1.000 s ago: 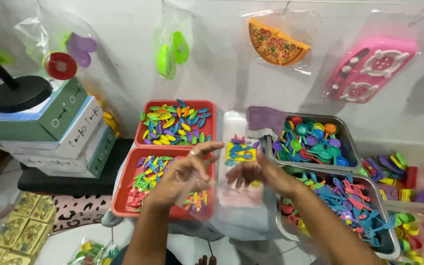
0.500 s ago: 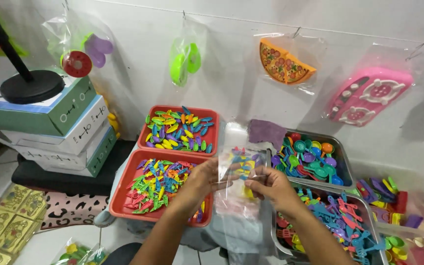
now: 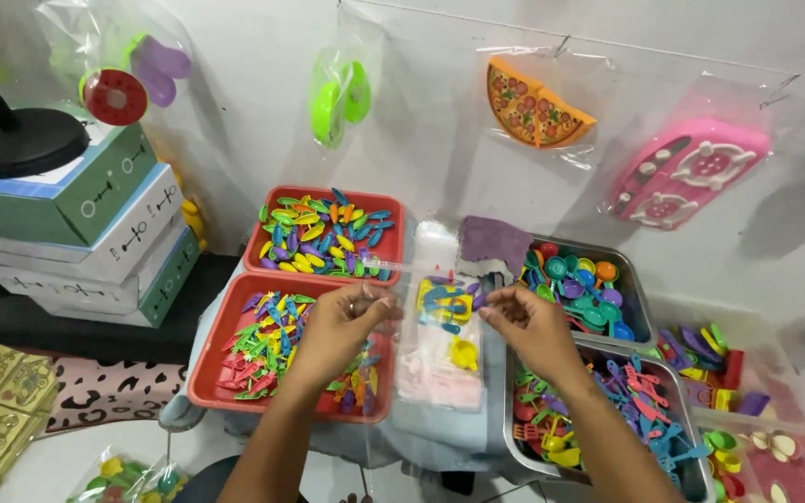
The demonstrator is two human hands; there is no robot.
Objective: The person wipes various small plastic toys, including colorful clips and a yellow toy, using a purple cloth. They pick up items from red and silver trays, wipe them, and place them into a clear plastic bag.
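Clear plastic bag, holding small blue and yellow toy pieces: we now hold it stretched flat between both hands over the pink tray, where a second ago it hung lower and slacker. Left hand pinches its left edge, fingers closed; right hand pinches the right edge likewise. Red trays sit left, steel trays right.

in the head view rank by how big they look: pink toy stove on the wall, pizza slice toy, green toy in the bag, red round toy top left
1. pink toy stove
2. pizza slice toy
3. green toy and red round toy: these look much alike, so no ranking between them.
All hang in clear bags on the same wall, so nearness hardly skews it.
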